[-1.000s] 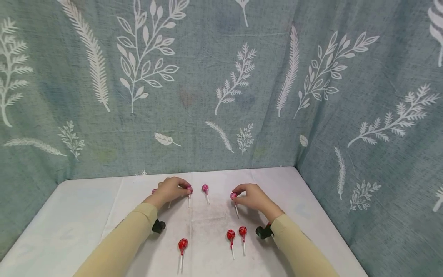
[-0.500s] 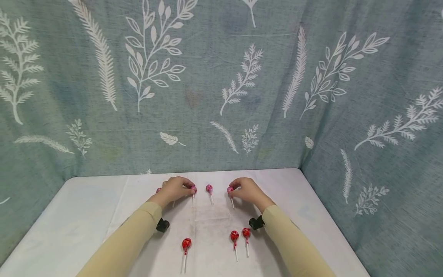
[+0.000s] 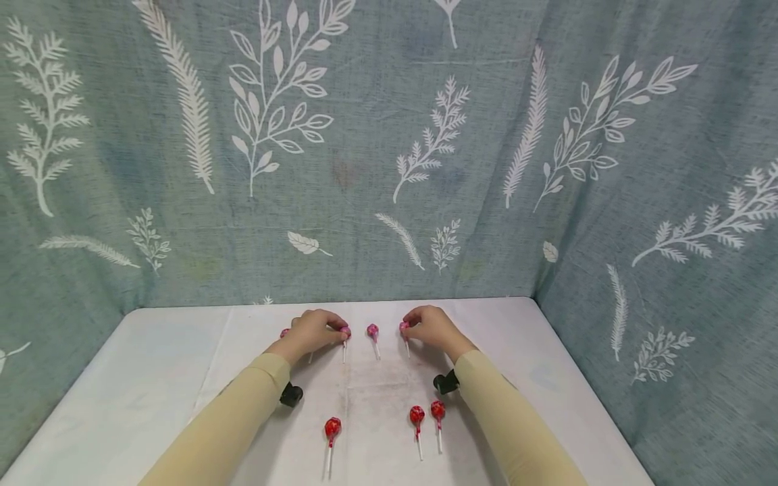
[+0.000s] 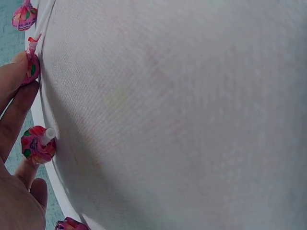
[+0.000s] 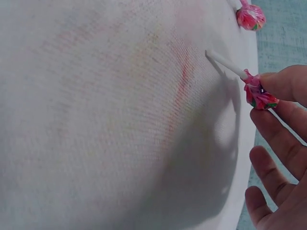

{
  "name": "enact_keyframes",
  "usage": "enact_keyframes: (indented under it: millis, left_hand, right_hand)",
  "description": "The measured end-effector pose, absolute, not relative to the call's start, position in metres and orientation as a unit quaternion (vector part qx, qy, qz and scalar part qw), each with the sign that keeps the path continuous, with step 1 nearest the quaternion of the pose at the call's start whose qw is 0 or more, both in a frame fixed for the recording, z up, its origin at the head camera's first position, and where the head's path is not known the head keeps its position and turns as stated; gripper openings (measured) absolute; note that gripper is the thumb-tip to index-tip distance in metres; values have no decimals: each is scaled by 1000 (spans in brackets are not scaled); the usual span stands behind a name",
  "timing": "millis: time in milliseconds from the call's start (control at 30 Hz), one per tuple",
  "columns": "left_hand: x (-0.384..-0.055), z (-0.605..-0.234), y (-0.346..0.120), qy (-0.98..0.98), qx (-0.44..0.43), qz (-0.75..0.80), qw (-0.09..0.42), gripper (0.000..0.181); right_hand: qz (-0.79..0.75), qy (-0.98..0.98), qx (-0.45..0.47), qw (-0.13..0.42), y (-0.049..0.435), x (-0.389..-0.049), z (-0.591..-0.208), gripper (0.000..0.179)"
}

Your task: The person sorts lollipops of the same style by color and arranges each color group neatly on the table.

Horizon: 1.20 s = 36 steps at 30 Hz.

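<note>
My left hand (image 3: 313,335) pinches the wrapped head of a pink lollipop (image 4: 32,71) between thumb and fingertips, its white stick pointing toward me. Beneath that hand lies another pink lollipop (image 4: 37,144), mostly hidden in the head view. One more pink lollipop (image 3: 284,333) shows just past the hand's left side. With thumb and forefinger, my right hand (image 3: 435,329) holds a pink lollipop (image 5: 260,96) by its head; the stick slants down close over the white cloth. Between both hands a single pink lollipop (image 3: 373,331) lies on the table.
Nearer to me lie three red lollipops: one red lollipop (image 3: 332,427) at left, a second (image 3: 417,414) and a third red lollipop (image 3: 437,409) side by side at right. A leaf-patterned curtain (image 3: 365,169) hangs behind the white table (image 3: 176,364) and along its right side.
My right hand has moved its pink lollipop away from me and leftward, level with the back row. The left hand keeps its pinch. The head view has shifted slightly left.
</note>
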<state>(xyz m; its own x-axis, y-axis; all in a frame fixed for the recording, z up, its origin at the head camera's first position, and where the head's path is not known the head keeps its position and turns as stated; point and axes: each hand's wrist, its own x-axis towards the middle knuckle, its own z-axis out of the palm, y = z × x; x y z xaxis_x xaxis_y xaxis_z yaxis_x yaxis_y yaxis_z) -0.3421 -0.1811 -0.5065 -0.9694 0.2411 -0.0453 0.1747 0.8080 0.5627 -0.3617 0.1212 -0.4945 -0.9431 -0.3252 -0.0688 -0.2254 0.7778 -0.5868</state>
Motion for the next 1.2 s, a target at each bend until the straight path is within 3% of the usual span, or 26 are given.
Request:
enact_keyframes:
  millis: [900, 1200]
  left_hand:
    - [-337, -509, -174, 957, 129, 257, 28, 32]
    - [-332, -492, -184, 952, 123, 279, 27, 41]
  right_hand:
    - [-313, 932, -154, 101, 118, -358, -504, 35]
    - [-299, 935, -172, 77, 117, -350, -495, 39]
